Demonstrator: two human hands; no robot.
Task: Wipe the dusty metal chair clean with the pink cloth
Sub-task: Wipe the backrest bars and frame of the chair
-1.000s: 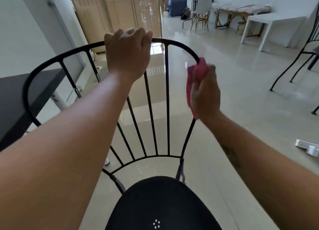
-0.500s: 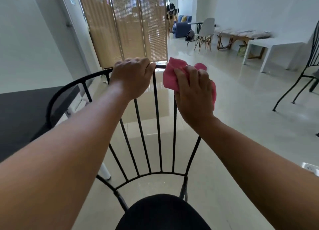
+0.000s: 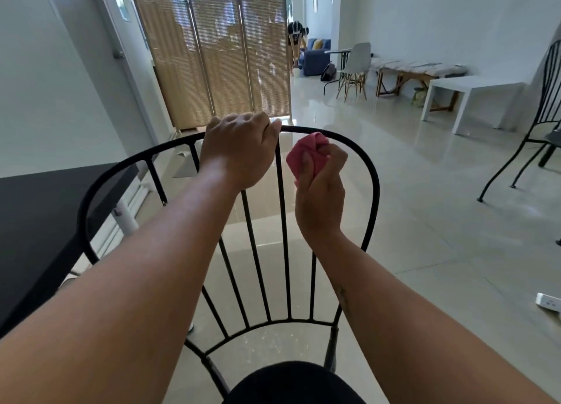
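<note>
A black metal chair (image 3: pixel 372 191) with a curved wire back and thin vertical spindles stands right in front of me, its dark round seat at the bottom edge. My left hand (image 3: pixel 239 148) grips the top rail of the back near its middle. My right hand (image 3: pixel 320 191) is closed around the bunched pink cloth (image 3: pixel 306 151), wrapped about one spindle just below the top rail, to the right of my left hand. Most of that spindle is hidden behind my hand and forearm.
A black table (image 3: pixel 39 221) stands close on the left of the chair. A second black wire chair (image 3: pixel 543 124) is at the right edge, a white low table (image 3: pixel 473 97) behind it. A white power strip (image 3: pixel 548 302) lies on the floor at right.
My right hand with the cloth has dropped from the top rail onto a spindle below it and turned thumb-up. My left hand keeps its grip. The view has tilted upward.
</note>
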